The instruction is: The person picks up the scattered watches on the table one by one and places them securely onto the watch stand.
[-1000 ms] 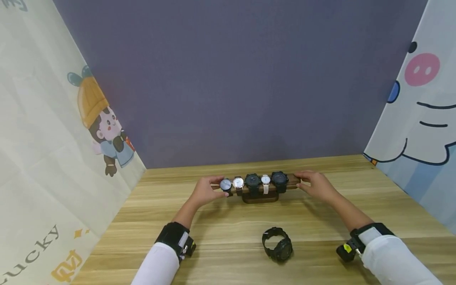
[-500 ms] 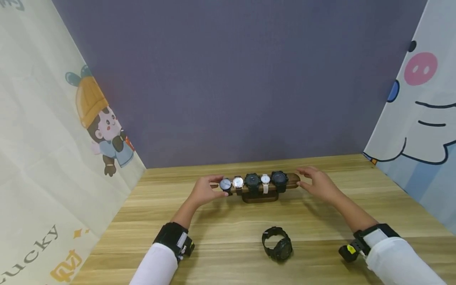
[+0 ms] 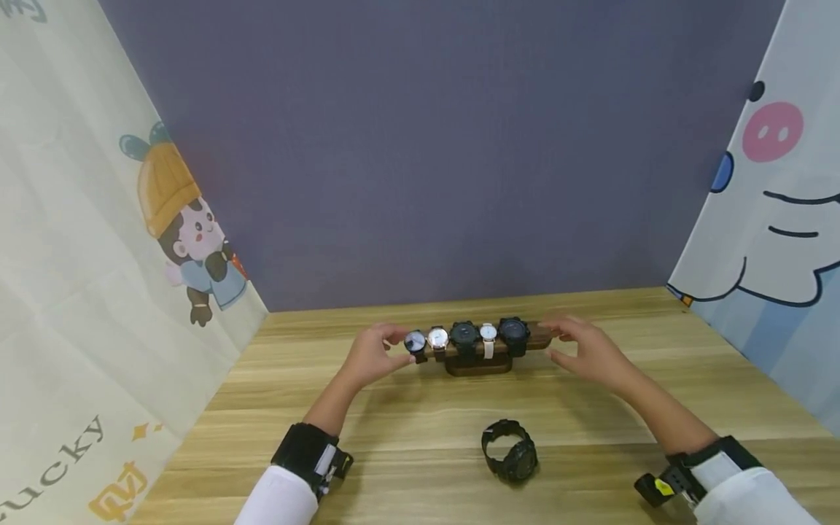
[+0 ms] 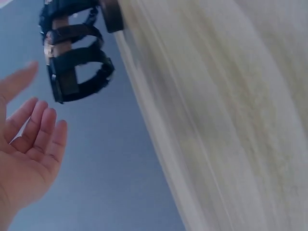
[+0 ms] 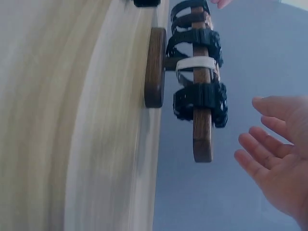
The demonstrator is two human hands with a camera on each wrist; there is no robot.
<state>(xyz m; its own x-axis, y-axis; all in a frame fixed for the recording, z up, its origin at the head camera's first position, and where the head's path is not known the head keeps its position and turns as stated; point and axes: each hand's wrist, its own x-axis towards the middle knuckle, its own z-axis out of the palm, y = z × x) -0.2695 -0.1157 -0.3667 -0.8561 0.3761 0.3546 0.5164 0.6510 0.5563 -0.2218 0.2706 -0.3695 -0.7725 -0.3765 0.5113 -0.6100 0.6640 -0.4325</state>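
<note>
A dark brown wooden watch stand [image 3: 539, 337] rests on its oval base, with several watches strapped side by side along its bar. From the left, a silver-faced watch [image 3: 415, 340], a rose-gold watch [image 3: 437, 337] and a black watch [image 3: 464, 334] come before a white-strapped watch [image 5: 195, 62] and a bulky black watch [image 3: 514, 332]. My left hand [image 4: 29, 166] is just off the bar's left end, fingers loosely bent and thumb apart. Off the right end, my right hand [image 5: 279, 154] holds nothing, its fingers spread apart from the wood [image 5: 202, 139].
On the wood-grain table [image 3: 394, 452], nearer me, a loose black watch [image 3: 521, 461] lies with its strap closed in a loop. A grey-blue panel [image 3: 446, 160] stands behind the stand. Cartoon-printed cloths [image 3: 65, 255] flank the table on both sides.
My right hand has drawn off the bar's right end, and my left hand has eased back slightly to the left. The watch stand and the loose watch have stayed put.
</note>
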